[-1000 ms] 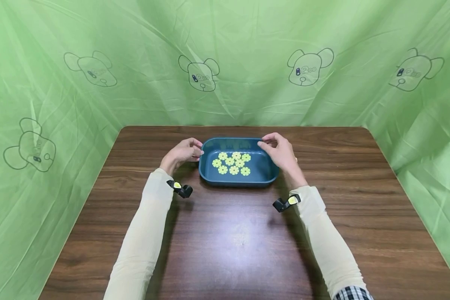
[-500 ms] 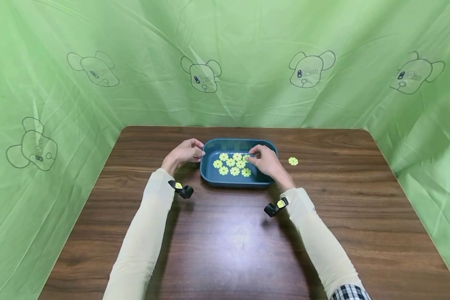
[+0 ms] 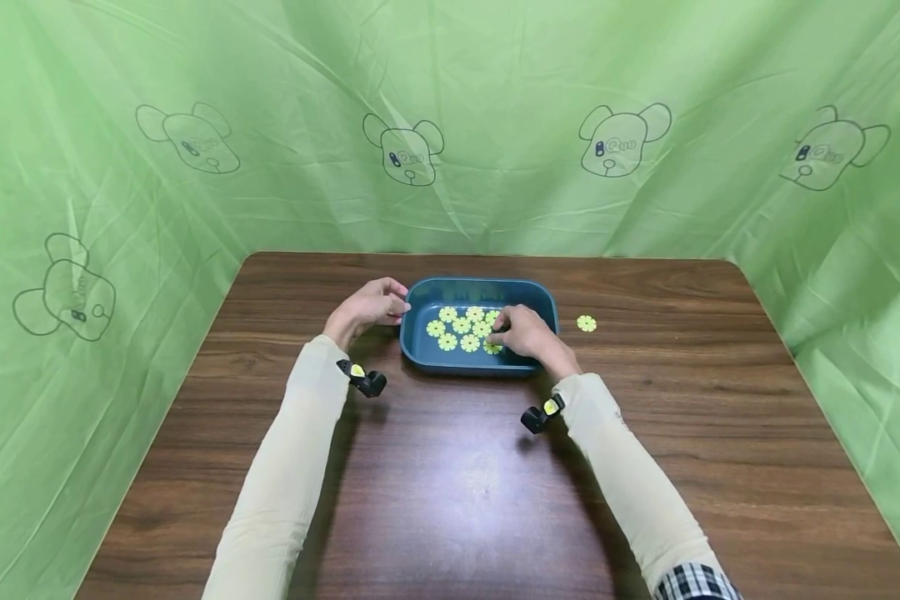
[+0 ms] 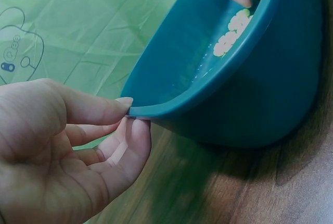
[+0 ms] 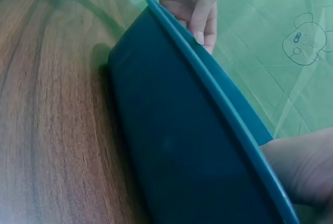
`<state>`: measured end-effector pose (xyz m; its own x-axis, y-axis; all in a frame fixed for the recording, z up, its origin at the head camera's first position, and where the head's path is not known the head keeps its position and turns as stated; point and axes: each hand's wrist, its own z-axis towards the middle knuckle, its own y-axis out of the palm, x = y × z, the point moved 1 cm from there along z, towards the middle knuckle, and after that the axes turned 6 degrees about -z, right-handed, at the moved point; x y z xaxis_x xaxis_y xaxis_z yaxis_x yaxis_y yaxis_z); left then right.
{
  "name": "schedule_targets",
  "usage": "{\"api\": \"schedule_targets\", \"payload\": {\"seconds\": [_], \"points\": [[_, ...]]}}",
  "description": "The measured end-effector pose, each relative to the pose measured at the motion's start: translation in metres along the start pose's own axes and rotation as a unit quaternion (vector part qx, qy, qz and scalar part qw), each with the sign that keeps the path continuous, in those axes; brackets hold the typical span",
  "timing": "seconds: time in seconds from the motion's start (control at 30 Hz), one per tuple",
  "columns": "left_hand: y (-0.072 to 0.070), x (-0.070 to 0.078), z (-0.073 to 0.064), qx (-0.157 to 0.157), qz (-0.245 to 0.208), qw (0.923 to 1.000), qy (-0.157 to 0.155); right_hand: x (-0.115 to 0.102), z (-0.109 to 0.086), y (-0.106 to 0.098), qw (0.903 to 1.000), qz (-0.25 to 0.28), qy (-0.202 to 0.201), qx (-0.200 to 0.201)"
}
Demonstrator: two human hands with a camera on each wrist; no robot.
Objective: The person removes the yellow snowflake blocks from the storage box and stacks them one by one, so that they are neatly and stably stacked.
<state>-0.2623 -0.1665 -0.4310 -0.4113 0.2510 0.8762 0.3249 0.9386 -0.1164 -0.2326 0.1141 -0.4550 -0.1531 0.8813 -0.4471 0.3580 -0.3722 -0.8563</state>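
Note:
A dark blue rectangular tub (image 3: 477,367) with rounded corners stands on the table, its floor holding several thin yellow-green flower-shaped pieces (image 3: 447,342). With thumb and fingertips, my left hand (image 3: 370,305) pinches the tub's left rim, as the left wrist view shows clearly (image 4: 78,146). My right hand (image 3: 528,333) reaches over the near right wall into the tub. Its bent thumb and fingers are at the rightmost flowers and partly cover the lower one; whether they pinch it cannot be made out. In the right wrist view the tub wall (image 5: 177,125) hides those fingertips.
One loose flower-shaped piece (image 3: 586,323) lies on the table right of the tub. The brown wood-grain table (image 3: 450,467) reaches back to green curtains (image 3: 495,200) printed with mouse heads, which enclose three sides.
My right hand has gone from the tub's back right rim down inside, then slightly nearer me from the upper to the lower right flower. The loose flower outside has come into sight. Left hand unchanged.

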Motion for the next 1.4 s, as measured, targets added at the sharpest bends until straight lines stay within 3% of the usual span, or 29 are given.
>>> {"api": "schedule_targets", "payload": {"seconds": [0.4,0.7,0.83,1.0,1.23,1.4], "points": [[0.006,0.018,-0.020,-0.014,-0.010,0.9998,-0.013,-0.004,-0.001,0.003,0.9970,-0.077,-0.001,-0.007],[0.001,0.001,-0.003,0.000,-0.002,1.0000,-0.003,-0.004,0.001,0.002,0.9961,-0.087,-0.015,-0.004],[0.003,0.001,-0.003,0.006,0.002,1.0000,0.002,-0.003,0.001,0.000,0.9981,-0.057,-0.021,0.005],[0.003,0.001,-0.003,0.007,0.003,0.9999,0.007,0.000,-0.002,-0.002,0.9995,0.018,-0.009,0.026],[0.001,-0.002,-0.001,0.010,0.007,0.9999,0.010,-0.001,-0.005,-0.009,0.9924,0.082,-0.014,0.091],[0.000,-0.002,0.001,0.013,0.006,0.9999,0.008,-0.002,-0.007,-0.016,0.9888,0.106,-0.015,0.104]]}}
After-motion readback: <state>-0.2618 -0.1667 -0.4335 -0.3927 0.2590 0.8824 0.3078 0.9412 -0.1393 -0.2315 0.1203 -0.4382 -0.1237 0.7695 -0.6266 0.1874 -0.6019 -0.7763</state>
